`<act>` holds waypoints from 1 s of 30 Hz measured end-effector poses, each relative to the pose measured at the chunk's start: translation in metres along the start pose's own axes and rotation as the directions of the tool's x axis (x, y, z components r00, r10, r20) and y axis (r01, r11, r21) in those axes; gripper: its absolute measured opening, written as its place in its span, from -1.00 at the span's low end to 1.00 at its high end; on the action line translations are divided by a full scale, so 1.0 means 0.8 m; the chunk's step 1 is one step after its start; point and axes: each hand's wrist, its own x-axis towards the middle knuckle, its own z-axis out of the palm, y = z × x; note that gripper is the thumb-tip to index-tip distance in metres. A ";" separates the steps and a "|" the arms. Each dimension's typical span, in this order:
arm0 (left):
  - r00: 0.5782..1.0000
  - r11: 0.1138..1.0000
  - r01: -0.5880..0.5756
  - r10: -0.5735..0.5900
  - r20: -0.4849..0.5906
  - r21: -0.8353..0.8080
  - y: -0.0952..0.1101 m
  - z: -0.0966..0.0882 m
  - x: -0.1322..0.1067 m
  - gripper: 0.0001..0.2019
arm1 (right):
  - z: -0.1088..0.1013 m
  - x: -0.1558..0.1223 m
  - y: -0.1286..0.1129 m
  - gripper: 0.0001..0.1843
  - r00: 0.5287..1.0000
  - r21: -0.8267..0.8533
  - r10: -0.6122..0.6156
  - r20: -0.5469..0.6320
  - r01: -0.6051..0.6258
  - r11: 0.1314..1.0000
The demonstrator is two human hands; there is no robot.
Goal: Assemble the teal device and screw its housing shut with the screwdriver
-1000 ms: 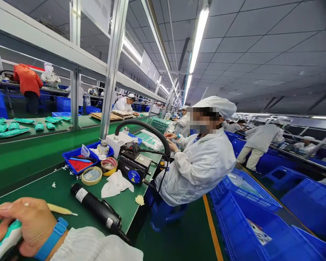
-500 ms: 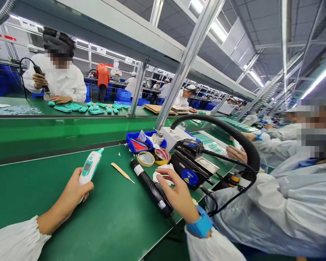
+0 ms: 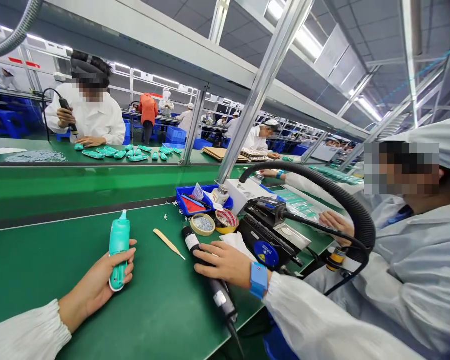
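My left hand (image 3: 110, 272) is closed round a green-and-white ear thermometer (image 3: 120, 240). Its green back faces me, and the pale probe tip points up. My right hand (image 3: 225, 262) lies across the middle of a black electric screwdriver (image 3: 219, 295), fingers over its body and the thumb hidden. The screwdriver slants along the right side of the green bench, its cord running off the near edge. Between my hands lies a thin wooden-handled tool (image 3: 168, 243) with a pale, narrow tip.
Behind the screwdriver stand a blue tray (image 3: 183, 206), a tape roll holding small screws (image 3: 202, 224) and another tape roll (image 3: 227, 221). A black device (image 3: 270, 240) with a thick hose sits at right, close to a co-worker's sleeve (image 3: 405, 260). A metal post (image 3: 247, 117) rises behind.
My left hand has turned the thermometer from its display side to its green back. My right hand has come down onto the screwdriver, which has shifted slightly. The co-worker at right has leaned in.
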 end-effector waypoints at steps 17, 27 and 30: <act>0.990 0.990 0.136 -0.134 0.049 -0.043 -0.021 0.010 0.008 -0.60 | -0.042 0.082 0.062 -0.75 -0.356 0.876 0.866 -0.351 0.201 0.438; 0.970 0.972 0.231 -0.227 0.086 -0.032 -0.024 0.001 0.013 -0.55 | 0.020 0.094 0.076 -0.76 -0.237 0.924 0.915 -0.327 0.120 0.362; 0.965 0.970 0.241 -0.238 0.113 -0.012 -0.022 0.004 0.014 -0.57 | 0.013 0.093 0.073 -0.74 -0.245 0.923 0.911 -0.333 0.114 0.369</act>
